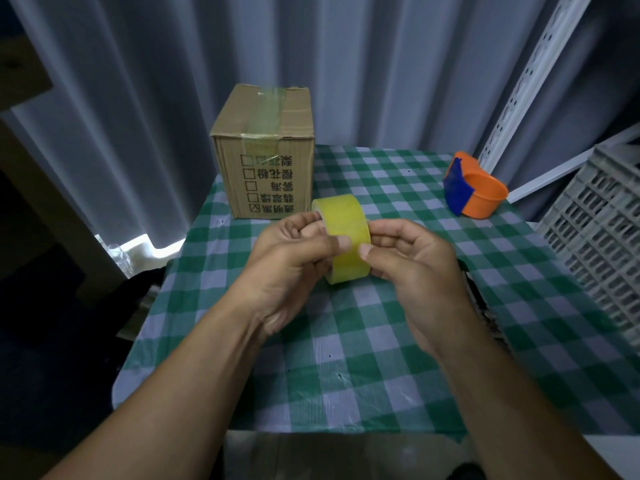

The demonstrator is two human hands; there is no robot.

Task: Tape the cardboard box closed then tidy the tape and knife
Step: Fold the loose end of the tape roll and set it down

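Observation:
A yellowish roll of clear tape (344,233) is held above the checked tablecloth (346,341) between both hands. My left hand (291,261) grips its left side, thumb on the outer face. My right hand (412,261) pinches its right side, thumb pressed on the tape surface. Behind the roll stands the cardboard box (266,150), closed, with a strip of clear tape along its top seam and down the front. No knife can be made out.
An orange tape dispenser with a blue blade guard (472,188) lies at the back right of the table. A grey plastic crate (602,237) stands at the right edge. Grey curtains hang behind. The table ends close on the left.

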